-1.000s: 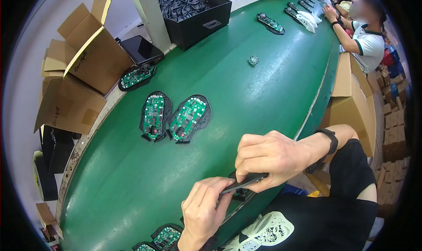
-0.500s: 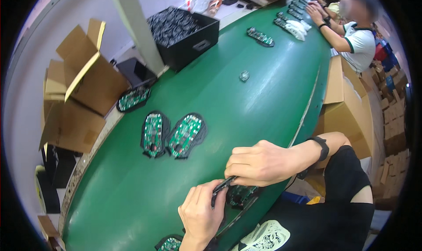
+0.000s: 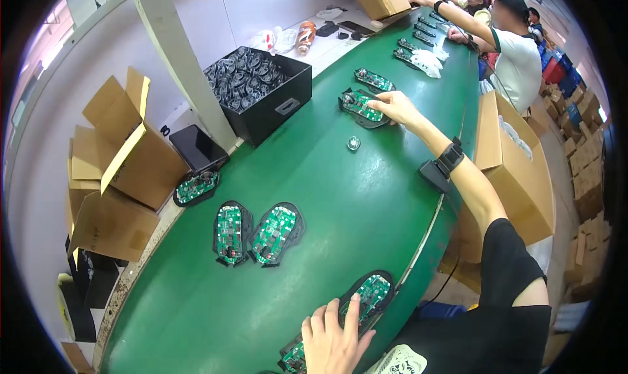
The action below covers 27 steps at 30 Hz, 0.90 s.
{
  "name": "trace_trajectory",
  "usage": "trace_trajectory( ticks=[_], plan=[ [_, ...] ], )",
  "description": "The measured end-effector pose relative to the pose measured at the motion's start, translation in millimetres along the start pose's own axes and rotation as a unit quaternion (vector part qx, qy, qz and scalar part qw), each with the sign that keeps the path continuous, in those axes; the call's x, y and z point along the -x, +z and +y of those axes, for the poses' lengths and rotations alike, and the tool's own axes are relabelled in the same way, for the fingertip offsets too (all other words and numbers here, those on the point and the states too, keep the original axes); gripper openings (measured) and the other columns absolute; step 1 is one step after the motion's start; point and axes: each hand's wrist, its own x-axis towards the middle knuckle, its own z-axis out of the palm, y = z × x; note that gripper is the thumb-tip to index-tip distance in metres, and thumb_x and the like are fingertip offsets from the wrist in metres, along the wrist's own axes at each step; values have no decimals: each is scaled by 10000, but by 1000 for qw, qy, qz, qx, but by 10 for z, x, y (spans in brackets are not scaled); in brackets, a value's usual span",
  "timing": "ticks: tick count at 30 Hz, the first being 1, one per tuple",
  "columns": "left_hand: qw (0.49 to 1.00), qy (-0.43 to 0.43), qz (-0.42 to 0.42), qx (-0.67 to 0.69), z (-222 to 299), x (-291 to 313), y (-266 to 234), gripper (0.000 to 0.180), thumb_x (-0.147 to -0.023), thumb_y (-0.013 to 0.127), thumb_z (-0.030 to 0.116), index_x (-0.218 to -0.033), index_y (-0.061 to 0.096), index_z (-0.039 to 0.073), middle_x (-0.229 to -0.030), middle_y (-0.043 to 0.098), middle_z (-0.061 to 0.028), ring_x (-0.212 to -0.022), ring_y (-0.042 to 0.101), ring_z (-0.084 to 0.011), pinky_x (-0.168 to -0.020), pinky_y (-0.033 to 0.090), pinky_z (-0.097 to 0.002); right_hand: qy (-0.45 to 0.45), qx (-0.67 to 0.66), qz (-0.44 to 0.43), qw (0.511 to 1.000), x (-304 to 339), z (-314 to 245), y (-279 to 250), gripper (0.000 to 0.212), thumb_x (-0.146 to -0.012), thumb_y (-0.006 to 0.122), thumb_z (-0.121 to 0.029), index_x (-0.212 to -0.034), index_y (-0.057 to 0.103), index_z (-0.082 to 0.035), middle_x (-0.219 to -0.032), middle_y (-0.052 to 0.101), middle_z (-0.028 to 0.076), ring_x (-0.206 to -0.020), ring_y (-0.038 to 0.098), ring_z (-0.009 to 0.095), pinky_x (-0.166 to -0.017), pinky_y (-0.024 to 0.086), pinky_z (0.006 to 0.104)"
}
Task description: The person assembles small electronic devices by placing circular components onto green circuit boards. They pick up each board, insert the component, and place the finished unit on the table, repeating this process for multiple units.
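Right hand pinches far board, left hand lies spread over near one

And out toward two o'clock in the view, the right hand (image 3: 398, 109) has its fingers closed on the three o'clock edge of a far board unit (image 3: 356, 106), green circuitry in a black shell. Is that unit flat on the green table (image 3: 327, 210)? Can't tell from here! Just beside it, at its one o'clock, sits a neighbouring unit (image 3: 375, 80), and near it at six o'clock a small round part (image 3: 353, 143).

Down at six o'clock, the left hand (image 3: 332, 341): fingers spread apart, laid across the lower end of a near board unit (image 3: 374, 293), clasping nothing. How hard it presses, can't say. Another board, partly covered, peeks out at that hand's nine o'clock.

Over toward eight o'clock, two paired units (image 3: 275, 234) lie side by side; at eleven, a black bin (image 3: 275, 115) brims with dark round parts.
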Motion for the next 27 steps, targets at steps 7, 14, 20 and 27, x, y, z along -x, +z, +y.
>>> trace_trajectory(
  ticks=[7,14,20,27],
  plan=[
    [998,-30,-5,-61,-77,-211,-50,573,-778,684,102,-1340,577,122,-1298,573,-157,-1182,529,-373,-975,444,-515,-339,246,88,904,544,-236,157,436,-876,709,-345,-1239,644,-113,-1154,581,107,-1124,558,301,-920,508,428],
    [996,-54,2,-71,-410,-263,-216,543,-795,565,-28,-1302,608,163,-1410,529,-119,-1243,498,-385,-1027,403,-514,-365,249,-34,896,725,-222,451,335,-842,711,-150,-1159,665,-50,-1061,607,132,-974,630,304,-856,518,391],
    [998,-13,-30,-46,-482,-163,-281,541,-812,598,32,-1330,590,189,-1452,479,-144,-1290,472,-408,-1032,401,-577,-324,237,-46,914,690,-302,358,229,-847,711,-146,-1023,715,-1,-925,707,154,-795,690,275,-732,542,368],
    [988,-119,-41,-93,-233,104,-199,622,-803,733,189,-1388,548,291,-1473,366,-306,-1310,416,-484,-1042,379,-607,-401,12,-327,856,1988,-909,791,294,-834,779,-212,-1039,710,-12,-911,697,136,-808,681,284,-717,542,358]
  ],
)
